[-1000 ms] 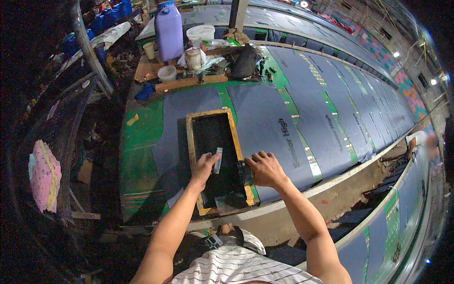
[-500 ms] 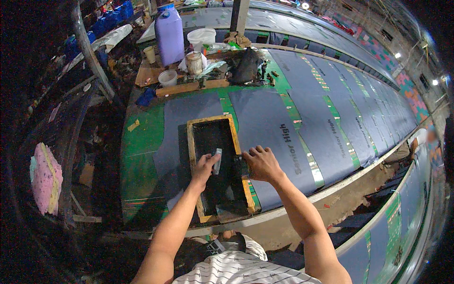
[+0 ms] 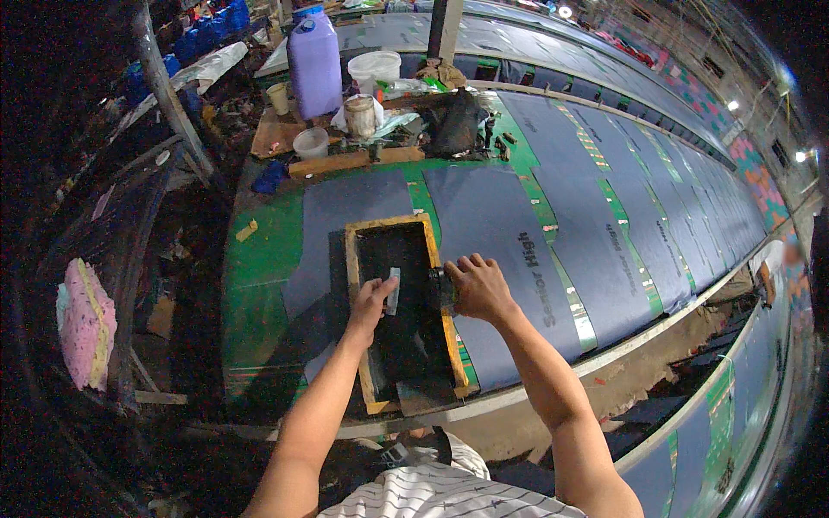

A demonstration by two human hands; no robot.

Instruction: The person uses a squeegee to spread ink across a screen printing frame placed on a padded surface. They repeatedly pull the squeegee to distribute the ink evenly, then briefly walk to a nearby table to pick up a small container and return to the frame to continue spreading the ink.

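A rectangular wooden printing screen (image 3: pixel 351 259) with dark mesh lies over a grey-blue fabric piece (image 3: pixel 356 197) on the green table. My left hand (image 3: pixel 370 311) is over the mesh, its fingers closed round a small pale squeegee (image 3: pixel 394 291), held upright; its lower edge is hard to make out against the dark mesh. At the frame's right side, my right hand (image 3: pixel 480 289) is closed on a black fitting (image 3: pixel 446 288) fixed to the wood, its fingers partly hiding it. Right of the screen lies a fabric piece (image 3: pixel 484 224) with dark lettering.
Behind the screen a wooden strip (image 3: pixel 358 162) borders a board with a purple jug (image 3: pixel 313 69), a white tub (image 3: pixel 375 67), a stained can (image 3: pixel 360 116) and a black bag (image 3: pixel 456 125). A post (image 3: pixel 444 30) rises behind. Another person (image 3: pixel 764 268) stands far right.
The whole view has shifted slightly. My left hand and the squeegee have moved very slightly left against the frame; my right hand keeps its place on the frame's side.
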